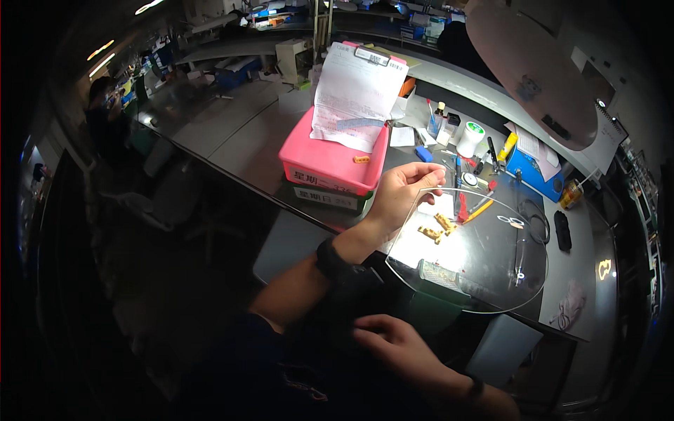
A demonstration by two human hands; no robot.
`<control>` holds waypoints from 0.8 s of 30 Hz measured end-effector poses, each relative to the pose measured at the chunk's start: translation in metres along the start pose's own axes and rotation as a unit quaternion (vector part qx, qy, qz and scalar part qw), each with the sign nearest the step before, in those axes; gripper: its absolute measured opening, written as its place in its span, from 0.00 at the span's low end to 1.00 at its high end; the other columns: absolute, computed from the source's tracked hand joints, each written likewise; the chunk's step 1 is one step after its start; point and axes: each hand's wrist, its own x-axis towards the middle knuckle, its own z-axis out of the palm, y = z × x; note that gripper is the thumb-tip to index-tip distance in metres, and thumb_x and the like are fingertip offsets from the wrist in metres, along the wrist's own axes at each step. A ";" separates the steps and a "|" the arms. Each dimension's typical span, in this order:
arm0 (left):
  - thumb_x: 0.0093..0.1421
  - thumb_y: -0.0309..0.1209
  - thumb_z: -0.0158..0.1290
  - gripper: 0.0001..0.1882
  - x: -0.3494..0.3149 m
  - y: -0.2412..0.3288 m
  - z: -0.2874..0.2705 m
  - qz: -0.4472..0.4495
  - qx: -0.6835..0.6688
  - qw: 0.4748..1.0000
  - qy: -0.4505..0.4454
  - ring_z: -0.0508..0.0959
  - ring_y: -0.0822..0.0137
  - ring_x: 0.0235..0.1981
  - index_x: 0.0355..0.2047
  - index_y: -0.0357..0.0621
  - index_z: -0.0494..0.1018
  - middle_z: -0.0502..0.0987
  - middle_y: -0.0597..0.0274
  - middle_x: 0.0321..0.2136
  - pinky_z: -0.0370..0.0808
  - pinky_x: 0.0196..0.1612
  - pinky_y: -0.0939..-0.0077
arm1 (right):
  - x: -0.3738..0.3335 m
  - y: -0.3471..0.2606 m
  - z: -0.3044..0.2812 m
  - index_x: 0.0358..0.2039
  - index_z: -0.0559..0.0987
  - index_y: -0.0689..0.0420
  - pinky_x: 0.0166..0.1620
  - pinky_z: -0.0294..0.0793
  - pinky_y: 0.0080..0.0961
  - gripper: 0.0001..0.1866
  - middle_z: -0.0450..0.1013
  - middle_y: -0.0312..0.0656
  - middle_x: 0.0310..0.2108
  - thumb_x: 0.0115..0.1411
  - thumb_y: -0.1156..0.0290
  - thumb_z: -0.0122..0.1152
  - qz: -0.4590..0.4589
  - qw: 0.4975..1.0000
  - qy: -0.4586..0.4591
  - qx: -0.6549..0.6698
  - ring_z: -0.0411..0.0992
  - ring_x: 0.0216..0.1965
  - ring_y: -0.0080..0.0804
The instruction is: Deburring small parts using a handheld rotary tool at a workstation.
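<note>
Before you, the pink bin [326,156] shows smooth, faintly glossy plastic; the upright sheet [354,95], matt paper; the small yellow pieces [430,234], shiny, metal-like; your bench [242,130], smooth; the crumpled bundle [570,306], cloth-like

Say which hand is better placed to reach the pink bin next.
Probably the left hand, raised beside the pink bin; the right hand is low, near the body. Whether the left is free is unclear.

Two yellow pieces [444,224] — lying close together
</note>
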 end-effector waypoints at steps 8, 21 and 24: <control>0.61 0.26 0.54 0.11 -0.019 -0.003 -0.005 0.054 0.070 0.996 0.002 0.75 0.77 0.31 0.43 0.34 0.74 0.77 0.64 0.32 0.72 0.34 0.85 | 0.056 -0.005 0.038 0.28 0.75 0.61 0.29 0.64 0.18 0.15 0.69 0.32 0.24 0.60 0.60 0.60 -0.150 0.974 0.149 0.086 0.64 0.26 0.17; 0.56 0.24 0.57 0.08 -0.012 -0.001 -0.020 0.377 0.448 0.810 -0.024 0.78 0.65 0.31 0.37 0.35 0.75 0.76 0.56 0.31 0.75 0.32 0.77 | 0.048 -0.024 0.028 0.21 0.70 0.53 0.17 0.56 0.17 0.20 0.63 0.30 0.16 0.60 0.52 0.58 -0.031 0.996 0.087 0.003 0.58 0.14 0.16; 0.58 0.24 0.55 0.09 -0.019 0.008 -0.028 0.246 0.387 0.888 0.012 0.77 0.72 0.33 0.39 0.34 0.75 0.77 0.60 0.32 0.75 0.35 0.80 | 0.004 -0.031 -0.014 0.34 0.78 0.64 0.35 0.75 0.25 0.21 0.78 0.49 0.27 0.60 0.54 0.57 -0.122 0.943 -0.051 -0.306 0.78 0.31 0.34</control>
